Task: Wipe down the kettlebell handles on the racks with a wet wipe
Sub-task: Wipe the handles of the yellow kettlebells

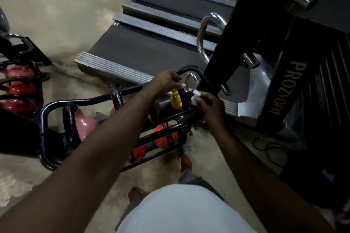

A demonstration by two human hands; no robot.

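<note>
A yellow kettlebell [175, 100] with a black handle sits at the right end of the top tier of a black tube rack [91, 100]. My left hand [167, 81] grips that handle from above. My right hand [209, 106] pinches a white wet wipe [195, 96] and holds it against the handle's right side. A pink kettlebell [85, 122] with a glossy black handle sits further left on the same tier. Orange kettlebells [164, 136] lie on the lower tiers.
A second rack with red and pink kettlebells [19, 89] stands at the left. Treadmill decks [144, 47] lie behind the rack. A black machine post and a weight stack labelled PROZVOFIT [284, 89] crowd the right side. A black cable [269, 145] lies on the floor.
</note>
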